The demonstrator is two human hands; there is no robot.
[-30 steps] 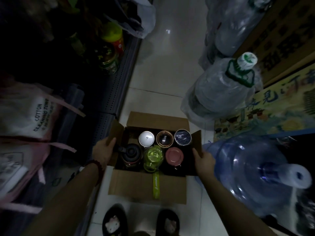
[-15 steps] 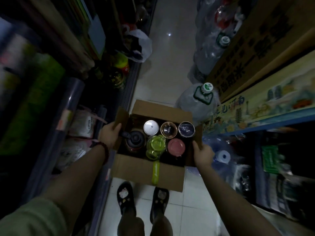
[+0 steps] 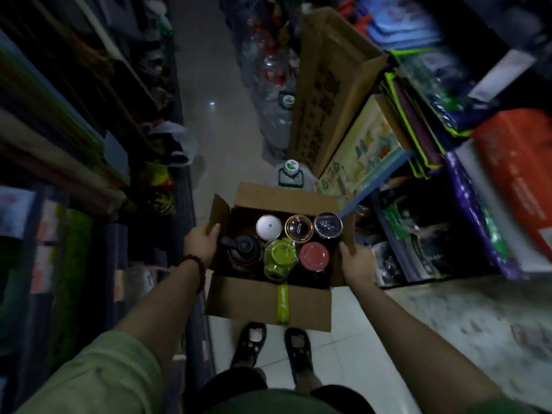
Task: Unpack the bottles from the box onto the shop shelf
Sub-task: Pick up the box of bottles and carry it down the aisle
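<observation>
An open cardboard box (image 3: 254, 300) is held up in the aisle above my feet. My left hand (image 3: 201, 245) grips its left flap and my right hand (image 3: 357, 264) grips its right wall. Inside stand several bottles seen from above: a black one (image 3: 243, 249), a white lid (image 3: 268, 227), a gold-rimmed lid (image 3: 298, 227), a dark shiny lid (image 3: 328, 225), a green bottle (image 3: 279, 258) and a pink lid (image 3: 314, 256). Dark shop shelves (image 3: 74, 162) line the left side.
Large wrapped water jugs (image 3: 289, 174) stand on the tiled floor ahead. A tall open carton (image 3: 331, 94) and stacked goods crowd the shelves on the right. A narrow strip of floor (image 3: 215, 85) runs between the shelf rows.
The box has been lifted from the floor with both hands on its sides. My view has risen, and the shelves on both sides have come into sight.
</observation>
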